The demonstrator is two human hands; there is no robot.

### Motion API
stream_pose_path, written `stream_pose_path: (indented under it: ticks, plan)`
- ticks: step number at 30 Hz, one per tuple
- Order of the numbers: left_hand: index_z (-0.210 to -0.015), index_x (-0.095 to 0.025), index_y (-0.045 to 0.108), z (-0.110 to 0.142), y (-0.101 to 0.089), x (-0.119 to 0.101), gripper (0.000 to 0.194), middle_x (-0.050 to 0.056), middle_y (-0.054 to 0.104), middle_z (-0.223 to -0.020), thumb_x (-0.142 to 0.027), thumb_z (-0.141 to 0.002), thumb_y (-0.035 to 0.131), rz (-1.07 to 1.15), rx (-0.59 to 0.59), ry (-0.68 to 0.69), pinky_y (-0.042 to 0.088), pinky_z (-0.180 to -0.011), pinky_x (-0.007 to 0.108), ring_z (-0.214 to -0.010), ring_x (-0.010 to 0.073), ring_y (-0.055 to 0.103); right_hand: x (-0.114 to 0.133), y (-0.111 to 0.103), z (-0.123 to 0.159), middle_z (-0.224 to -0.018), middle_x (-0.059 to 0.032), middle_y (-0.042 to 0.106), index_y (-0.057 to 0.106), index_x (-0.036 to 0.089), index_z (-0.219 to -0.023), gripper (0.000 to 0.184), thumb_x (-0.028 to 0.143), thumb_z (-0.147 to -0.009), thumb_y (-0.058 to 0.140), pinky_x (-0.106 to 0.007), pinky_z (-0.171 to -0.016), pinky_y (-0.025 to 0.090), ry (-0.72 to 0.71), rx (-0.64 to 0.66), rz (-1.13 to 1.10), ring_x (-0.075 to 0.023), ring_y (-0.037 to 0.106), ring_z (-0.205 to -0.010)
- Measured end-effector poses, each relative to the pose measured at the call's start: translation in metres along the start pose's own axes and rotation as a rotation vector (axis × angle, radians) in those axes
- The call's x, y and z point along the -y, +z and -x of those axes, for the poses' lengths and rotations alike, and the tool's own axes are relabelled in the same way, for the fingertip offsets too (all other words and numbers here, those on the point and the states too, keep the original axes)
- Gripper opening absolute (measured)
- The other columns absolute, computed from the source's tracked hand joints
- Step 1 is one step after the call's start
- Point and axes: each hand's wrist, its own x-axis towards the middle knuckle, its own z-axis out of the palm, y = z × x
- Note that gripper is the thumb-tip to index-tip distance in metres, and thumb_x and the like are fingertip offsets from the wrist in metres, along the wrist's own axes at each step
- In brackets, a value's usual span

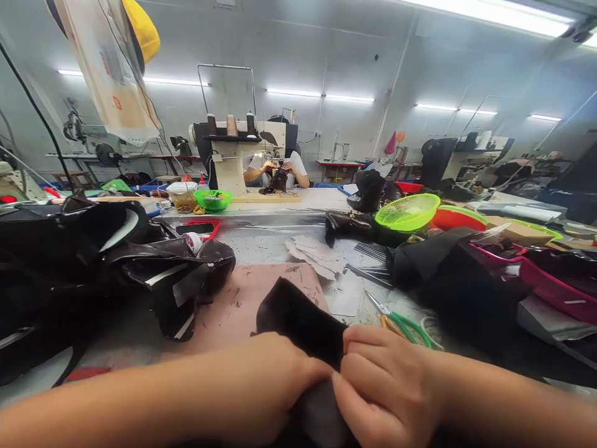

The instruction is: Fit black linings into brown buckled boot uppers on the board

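Low in the middle of the head view, a black shoe upper piece (298, 317) of soft material stands over a pink mat (228, 311). My left hand (280, 379) is closed on its near edge, thumb pointing right. From the other side my right hand (387, 379) pinches the same piece, with fingers curled and the thumb meeting the left one. The lower part of the piece is hidden behind the hands. Scissors with green handles (410, 328) lie beyond my right hand, beside paper scraps (349, 292).
Black leather pieces (140, 261) are heaped on the left. To the right are black fabric (452, 298), a pink basket (550, 280) and a green sieve (407, 211). Across the table, another person (298, 168) works at a sewing machine (233, 155). A green bowl (213, 200) stands near it.
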Motion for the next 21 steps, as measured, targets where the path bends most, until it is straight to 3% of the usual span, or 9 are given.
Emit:
stream_pose_path:
  ticks: [3,6,8,11,12,14,17,19,21]
  plan:
    - [-0.105,-0.026,0.060,0.013,0.024,0.007,0.047,0.001,0.069,-0.091,-0.005,-0.064,0.051,0.098,-0.090,-0.037,0.043,-0.061,0.021,-0.077,0.0198,0.064,0.003,-0.006,-0.002,-0.039,0.0037,0.033,0.061,0.019,-0.053,0.022,0.004,-0.064,0.050,-0.027,-0.035,0.031,-0.013,-0.029,0.012,-0.0104,0.029,-0.039]
    - [-0.108,-0.026,0.061,0.024,0.043,0.022,0.036,0.001,0.069,-0.091,-0.016,-0.074,0.052,0.227,-0.206,-0.094,0.042,-0.065,0.021,-0.077,0.0186,0.063,-0.001,-0.009,-0.003,-0.038,0.0044,0.034,0.063,0.019,-0.056,0.020,0.006,-0.066,0.051,-0.026,-0.035,0.034,-0.029,0.013,0.035,-0.0097,0.030,-0.036]
    - [-0.097,-0.022,0.066,0.027,0.053,0.034,0.024,0.000,0.069,-0.078,-0.025,-0.080,0.050,0.342,-0.231,-0.137,0.041,-0.058,0.020,-0.066,0.0165,0.061,-0.007,-0.008,-0.006,-0.037,0.0051,0.034,0.064,0.020,-0.060,0.019,0.009,-0.069,0.050,-0.026,-0.034,0.032,-0.068,0.064,0.023,-0.0095,0.029,-0.035]
    - [-0.076,-0.016,0.067,0.028,0.063,0.052,0.030,-0.001,0.063,-0.065,-0.034,-0.085,0.044,0.549,-0.259,-0.192,0.036,-0.052,0.019,-0.058,0.0134,0.054,-0.029,-0.003,-0.015,-0.041,0.0039,0.042,0.064,0.020,-0.069,0.015,0.016,-0.077,0.052,-0.026,-0.039,0.034,-0.059,0.177,-0.073,-0.0103,0.035,-0.037]
    - [-0.072,-0.015,0.066,0.027,0.066,0.058,0.033,-0.001,0.062,-0.065,-0.037,-0.085,0.045,0.641,-0.296,-0.217,0.037,-0.052,0.019,-0.058,0.0130,0.053,-0.041,-0.003,-0.018,-0.045,0.0030,0.047,0.064,0.020,-0.071,0.011,0.019,-0.078,0.054,-0.026,-0.043,0.037,0.012,0.202,-0.137,-0.0107,0.040,-0.040]
    - [-0.070,-0.014,0.065,0.026,0.073,0.067,0.030,-0.001,0.063,-0.065,-0.040,-0.080,0.053,0.899,-0.430,-0.307,0.040,-0.056,0.020,-0.060,0.0135,0.054,-0.070,-0.010,-0.018,-0.058,0.0014,0.057,0.063,0.022,-0.078,0.005,0.026,-0.076,0.061,-0.027,-0.052,0.042,0.304,0.210,-0.286,-0.0118,0.050,-0.050]
    - [-0.077,-0.016,0.067,0.026,0.084,0.075,0.021,0.000,0.067,-0.067,-0.035,-0.068,0.068,1.376,-0.680,-0.515,0.046,-0.060,0.023,-0.063,0.0170,0.060,-0.112,-0.030,0.006,-0.076,-0.0002,0.063,0.061,0.022,-0.090,0.018,0.032,-0.075,0.061,-0.024,-0.053,0.043,0.938,0.042,-0.390,-0.0115,0.058,-0.059]
    - [-0.082,-0.015,0.069,0.027,0.088,0.079,0.023,0.004,0.070,-0.071,-0.028,-0.063,0.073,1.597,-0.802,-0.594,0.050,-0.065,0.027,-0.068,0.0209,0.064,-0.120,-0.038,0.037,-0.073,-0.0015,0.063,0.060,0.017,-0.079,0.022,0.036,-0.082,0.049,-0.023,-0.051,0.044,1.260,-0.066,-0.474,-0.0100,0.059,-0.057]
    - [-0.083,-0.013,0.070,0.028,0.089,0.084,0.022,0.008,0.071,-0.077,-0.022,-0.063,0.073,1.721,-0.858,-0.614,0.052,-0.070,0.030,-0.073,0.0239,0.066,-0.107,-0.029,0.071,-0.058,-0.0017,0.061,0.062,0.015,-0.063,0.032,0.037,-0.082,0.048,-0.021,-0.045,0.043,1.411,0.223,-0.701,-0.0098,0.057,-0.048]
